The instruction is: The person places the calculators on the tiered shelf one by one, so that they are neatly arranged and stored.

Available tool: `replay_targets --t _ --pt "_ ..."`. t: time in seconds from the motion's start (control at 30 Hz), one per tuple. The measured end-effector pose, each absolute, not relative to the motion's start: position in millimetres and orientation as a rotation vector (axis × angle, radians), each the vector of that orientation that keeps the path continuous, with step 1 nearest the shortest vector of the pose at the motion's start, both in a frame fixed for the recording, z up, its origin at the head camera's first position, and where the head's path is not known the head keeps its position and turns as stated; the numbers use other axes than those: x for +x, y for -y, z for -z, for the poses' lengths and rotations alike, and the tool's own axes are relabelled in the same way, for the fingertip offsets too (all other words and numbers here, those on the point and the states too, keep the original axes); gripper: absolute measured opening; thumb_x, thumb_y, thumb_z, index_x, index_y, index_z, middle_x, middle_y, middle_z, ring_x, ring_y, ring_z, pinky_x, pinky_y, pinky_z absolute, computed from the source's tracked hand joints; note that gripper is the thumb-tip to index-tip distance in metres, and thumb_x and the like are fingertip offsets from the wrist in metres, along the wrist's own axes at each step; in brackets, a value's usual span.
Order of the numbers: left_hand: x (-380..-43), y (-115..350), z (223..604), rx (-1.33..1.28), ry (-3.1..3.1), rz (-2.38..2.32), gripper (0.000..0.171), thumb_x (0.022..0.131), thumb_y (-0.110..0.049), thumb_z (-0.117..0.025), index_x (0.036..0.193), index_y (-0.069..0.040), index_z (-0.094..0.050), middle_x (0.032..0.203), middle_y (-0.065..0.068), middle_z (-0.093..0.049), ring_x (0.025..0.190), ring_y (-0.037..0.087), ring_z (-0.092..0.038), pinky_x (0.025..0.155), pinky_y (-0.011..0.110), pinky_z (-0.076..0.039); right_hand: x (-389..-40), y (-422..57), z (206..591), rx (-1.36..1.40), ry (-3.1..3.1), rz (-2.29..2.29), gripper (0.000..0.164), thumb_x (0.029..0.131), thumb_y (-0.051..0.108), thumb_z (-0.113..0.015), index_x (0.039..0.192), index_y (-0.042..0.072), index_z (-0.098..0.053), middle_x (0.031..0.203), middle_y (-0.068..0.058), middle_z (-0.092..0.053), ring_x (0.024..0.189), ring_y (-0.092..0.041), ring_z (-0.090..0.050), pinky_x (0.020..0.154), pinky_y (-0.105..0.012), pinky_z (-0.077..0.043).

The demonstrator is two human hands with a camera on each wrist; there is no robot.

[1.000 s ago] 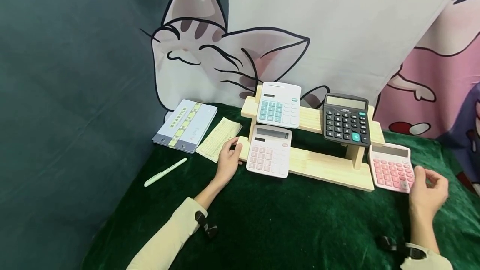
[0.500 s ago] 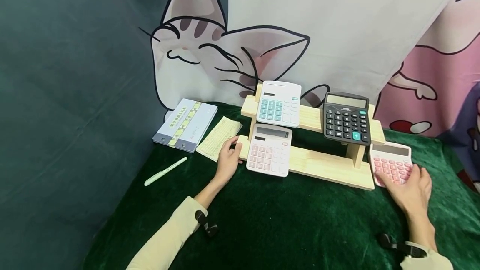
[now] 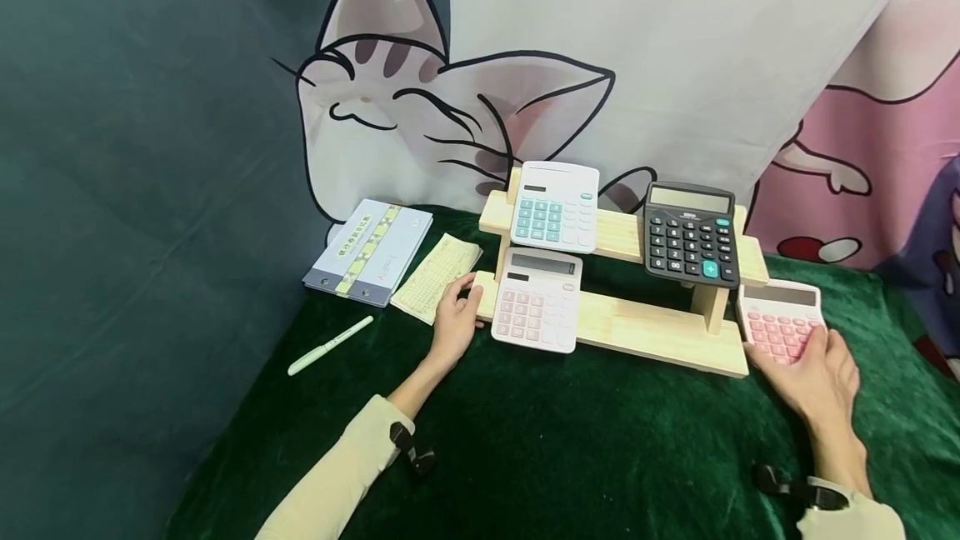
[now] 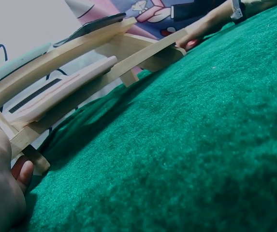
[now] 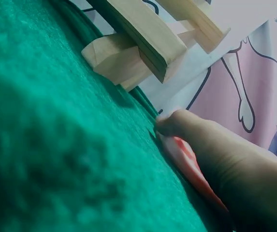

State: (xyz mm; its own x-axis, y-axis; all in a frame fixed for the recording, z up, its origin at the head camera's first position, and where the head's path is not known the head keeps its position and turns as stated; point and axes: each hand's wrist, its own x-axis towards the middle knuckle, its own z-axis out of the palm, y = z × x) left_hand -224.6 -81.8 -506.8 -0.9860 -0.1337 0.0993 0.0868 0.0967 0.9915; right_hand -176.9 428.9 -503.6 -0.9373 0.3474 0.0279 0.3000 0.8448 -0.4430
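Note:
At the left end of a two-tier wooden rack (image 3: 652, 330), my left hand (image 3: 453, 319) grips the lower board, with fingers behind it and the thumb in front. My right hand (image 3: 817, 377) spans a pink-keyed calculator (image 3: 780, 332) lying on the cloth at the rack's right end. Its thumb is at the left edge and its fingers at the right; the palm hides the lower keys. In the right wrist view the thumb (image 5: 191, 130) presses against the calculator's side. A blue-keyed calculator (image 3: 555, 207) and a black calculator (image 3: 690, 233) rest on the upper tier, a pale pink-keyed calculator (image 3: 537, 300) on the lower.
Left of the rack lie a notebook (image 3: 369, 250) with a patterned band, a yellowish printed paper pad (image 3: 437, 277) and a pale green pen (image 3: 330, 346). Dark green cloth (image 3: 600, 448) covers the table. A cartoon-print curtain (image 3: 675, 48) hangs close behind the rack.
My right hand has come down from the right side of the pink-keyed calculator and taken hold across it. The calculator has shifted slightly up the view. My left hand stays on the rack.

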Motion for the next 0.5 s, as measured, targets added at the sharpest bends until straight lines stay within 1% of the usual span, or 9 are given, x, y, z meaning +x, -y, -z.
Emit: replay_targets --t 0.03,0.1,0.2,0.27,0.33,0.43,0.5 --pt "-224.6 81.9 506.7 0.049 2.198 2.008 0.04 0.104 -0.028 -0.054 0.14 -0.009 -0.054 0.13 0.015 -0.051 0.069 0.014 -0.058 0.058 0.026 -0.059 -177.8 -428.8 503.0 -0.515 2.92 -0.67 0.113 0.086 0.063 -0.062 0.151 -0.013 -0.008 0.145 -0.042 -0.012 0.129 -0.061 -0.014 0.108 -0.074 -0.013" --pt "-224.6 81.8 506.5 0.051 2.195 2.011 0.039 0.104 -0.027 -0.054 0.139 -0.009 -0.054 0.129 0.014 -0.051 0.069 0.013 -0.059 0.057 0.024 -0.058 -178.9 -429.0 502.3 -0.537 2.936 -0.666 0.115 0.086 0.064 -0.06 0.151 -0.013 -0.006 0.147 -0.044 -0.008 0.132 -0.062 -0.012 0.109 -0.075 -0.012" --pt "-224.6 82.2 506.6 0.052 2.193 2.015 0.039 0.104 -0.025 -0.054 0.139 -0.008 -0.054 0.13 0.015 -0.051 0.068 0.013 -0.059 0.056 0.023 -0.058 -179.4 -428.8 502.1 -0.585 2.976 -0.666 0.12 0.086 0.067 -0.059 0.153 -0.012 0.003 0.151 -0.046 0.003 0.137 -0.064 -0.004 0.112 -0.075 -0.007" --pt "-224.6 81.9 506.4 0.052 2.192 2.016 0.039 0.104 -0.024 -0.054 0.139 -0.008 -0.054 0.13 0.015 -0.051 0.068 0.012 -0.058 0.056 0.023 -0.057 -178.6 -429.0 502.6 -0.612 2.986 -0.664 0.124 0.085 0.068 -0.059 0.153 -0.011 0.007 0.152 -0.046 0.006 0.137 -0.064 -0.003 0.113 -0.075 -0.007" --pt "-224.7 81.9 506.3 0.049 2.19 2.015 0.039 0.104 -0.024 -0.054 0.14 -0.007 -0.054 0.13 0.015 -0.051 0.067 0.012 -0.058 0.056 0.023 -0.057 -177.9 -428.4 503.0 -0.613 2.979 -0.663 0.123 0.084 0.067 -0.06 0.153 -0.011 0.005 0.151 -0.047 0.0 0.135 -0.064 -0.007 0.11 -0.075 -0.01" --pt "-224.4 82.0 506.1 0.047 2.191 2.012 0.039 0.104 -0.025 -0.054 0.14 -0.007 -0.054 0.13 0.015 -0.051 0.067 0.011 -0.057 0.056 0.022 -0.057 -177.3 -426.9 503.5 -0.606 2.935 -0.665 0.119 0.084 0.064 -0.063 0.152 -0.011 -0.003 0.147 -0.046 -0.009 0.13 -0.063 -0.014 0.106 -0.075 -0.015" --pt "-224.3 81.9 506.4 0.048 2.193 2.01 0.04 0.104 -0.025 -0.054 0.139 -0.008 -0.054 0.13 0.015 -0.051 0.067 0.011 -0.057 0.056 0.022 -0.057 -177.0 -426.2 503.9 -0.599 2.902 -0.671 0.116 0.083 0.062 -0.065 0.151 -0.012 -0.008 0.146 -0.046 -0.012 0.129 -0.062 -0.016 0.104 -0.074 -0.017"
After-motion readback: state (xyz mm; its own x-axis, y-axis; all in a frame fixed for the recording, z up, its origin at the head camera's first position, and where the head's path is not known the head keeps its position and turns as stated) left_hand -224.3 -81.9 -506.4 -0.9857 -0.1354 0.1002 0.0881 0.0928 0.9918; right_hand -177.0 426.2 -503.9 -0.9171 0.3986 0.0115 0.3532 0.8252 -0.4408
